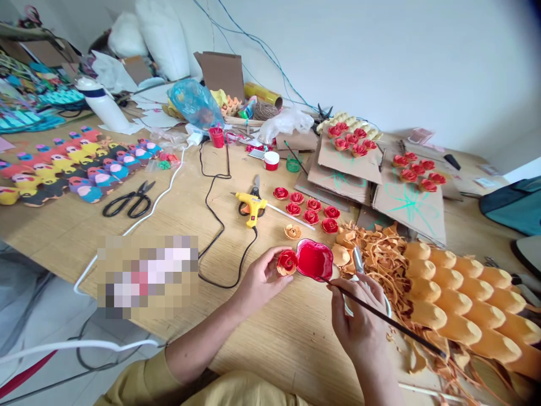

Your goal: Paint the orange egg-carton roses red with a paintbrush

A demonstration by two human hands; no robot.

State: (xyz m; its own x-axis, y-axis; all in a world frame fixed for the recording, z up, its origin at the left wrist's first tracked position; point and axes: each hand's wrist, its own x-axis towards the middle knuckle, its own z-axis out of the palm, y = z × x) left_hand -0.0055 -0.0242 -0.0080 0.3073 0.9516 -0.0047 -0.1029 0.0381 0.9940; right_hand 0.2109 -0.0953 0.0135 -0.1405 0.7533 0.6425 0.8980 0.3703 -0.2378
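My left hand [257,282] pinches a small paper rose [287,263], red on top and still orange underneath, just above the wooden table [190,220]. My right hand [359,316] grips a long dark paintbrush [389,320], its tip at the edge of a cup of red paint [315,260] right beside the rose. Several finished red roses [306,207] lie in two rows beyond the cup, with one unpainted orange rose [292,232] next to them.
A yellow glue gun [252,206] with black cord and black scissors [130,200] lie to the left. Orange egg tray [465,299] and cut scraps sit at right. More red roses dry on cardboard sheets [346,163] behind. Colourful craft birds [71,166] line the far left.
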